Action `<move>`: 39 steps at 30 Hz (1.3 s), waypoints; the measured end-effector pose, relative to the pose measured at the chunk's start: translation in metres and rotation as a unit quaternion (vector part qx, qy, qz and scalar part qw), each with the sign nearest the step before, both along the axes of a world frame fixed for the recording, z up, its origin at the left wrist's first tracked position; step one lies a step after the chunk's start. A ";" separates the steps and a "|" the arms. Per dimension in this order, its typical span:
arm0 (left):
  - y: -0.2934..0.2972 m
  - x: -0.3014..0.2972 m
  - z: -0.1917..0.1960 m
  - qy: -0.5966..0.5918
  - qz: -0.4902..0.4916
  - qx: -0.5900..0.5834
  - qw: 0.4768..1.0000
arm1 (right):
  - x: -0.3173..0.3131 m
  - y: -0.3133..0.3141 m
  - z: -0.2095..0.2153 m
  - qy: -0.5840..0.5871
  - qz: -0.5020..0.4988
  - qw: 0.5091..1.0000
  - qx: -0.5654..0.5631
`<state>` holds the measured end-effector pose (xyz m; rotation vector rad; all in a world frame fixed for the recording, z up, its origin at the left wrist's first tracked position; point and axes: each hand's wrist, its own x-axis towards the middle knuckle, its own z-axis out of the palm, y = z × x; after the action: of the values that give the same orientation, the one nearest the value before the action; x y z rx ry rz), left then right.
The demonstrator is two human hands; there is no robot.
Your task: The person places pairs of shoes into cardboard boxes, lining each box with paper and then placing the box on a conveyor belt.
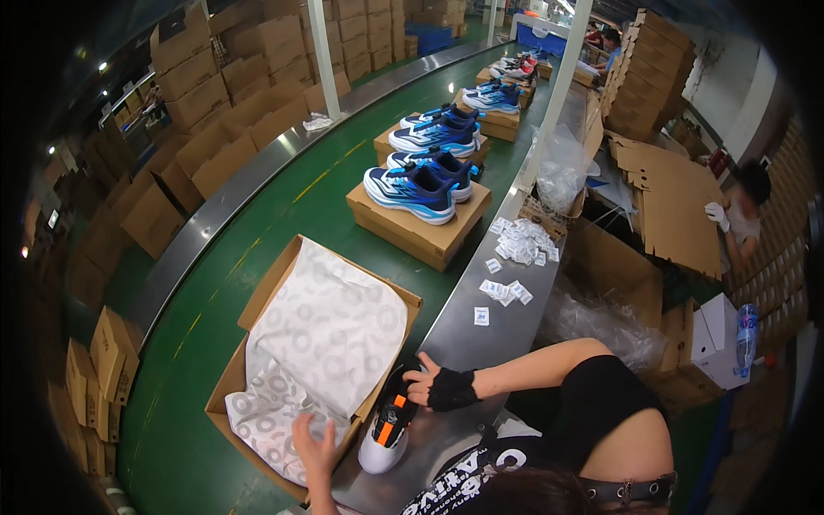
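Note:
An open cardboard shoebox (225, 388) lies on the green conveyor in front of me, lined with white patterned tissue paper (330, 318). My left hand (316, 439), fingers apart and holding nothing, is over the box's near side by the crumpled tissue. Beside the box, on the metal edge, rests a black and white sneaker (384, 435) with orange patches. My right hand (433, 386), in a black fingerless glove, grips this shoe near its collar; the fingertips are partly hidden against the dark upper.
Farther up the conveyor (283, 206), blue and white sneakers (412, 193) stand on closed shoeboxes (418, 227). Small white packets (524, 242) lie heaped on the metal ledge (455, 343). A co-worker's gloved hand (717, 216) touches flat cardboard (665, 202) at right. Cartons (193, 163) line the left.

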<state>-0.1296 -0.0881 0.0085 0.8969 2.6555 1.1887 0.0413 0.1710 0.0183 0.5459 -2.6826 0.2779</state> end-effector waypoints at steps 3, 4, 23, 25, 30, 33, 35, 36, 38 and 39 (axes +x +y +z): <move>0.010 0.060 0.043 -0.050 -0.080 0.029 0.995 | -0.013 -0.025 0.010 0.037 0.012 0.997 -0.064; 0.013 0.076 0.048 0.040 -0.132 0.026 0.990 | -0.013 -0.034 0.031 0.026 0.029 0.994 -0.098; -0.105 0.060 0.117 -0.148 0.151 0.379 0.901 | -0.094 -0.049 0.037 -0.259 -0.112 0.959 -0.010; -0.102 0.053 0.108 -0.140 0.174 0.400 0.889 | -0.086 -0.048 0.035 -0.250 -0.102 0.962 -0.032; -0.070 0.002 0.085 -0.257 0.316 0.377 0.832 | -0.067 -0.052 0.071 0.000 0.060 0.984 -0.165; -0.039 -0.043 0.035 -0.316 0.291 0.435 0.791 | -0.041 -0.061 0.067 -0.125 0.152 0.959 -0.206; -0.024 -0.057 -0.013 -0.441 0.283 0.410 0.747 | -0.027 -0.062 0.046 -0.251 0.110 0.935 -0.227; -0.010 -0.059 -0.023 -0.507 0.271 0.378 0.726 | -0.024 -0.058 0.033 -0.325 0.045 0.879 -0.345; 0.011 -0.058 -0.018 -0.524 0.263 0.297 0.754 | -0.023 -0.047 0.007 -0.440 -0.083 0.700 -0.556; 0.016 -0.058 -0.014 -0.539 0.236 0.307 0.748 | -0.030 -0.038 0.001 -0.418 -0.065 0.671 -0.609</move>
<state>-0.1873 -0.0717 -0.0054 -0.4727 1.5100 1.9132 0.0113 0.1335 0.0196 -0.3140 -2.3422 2.4895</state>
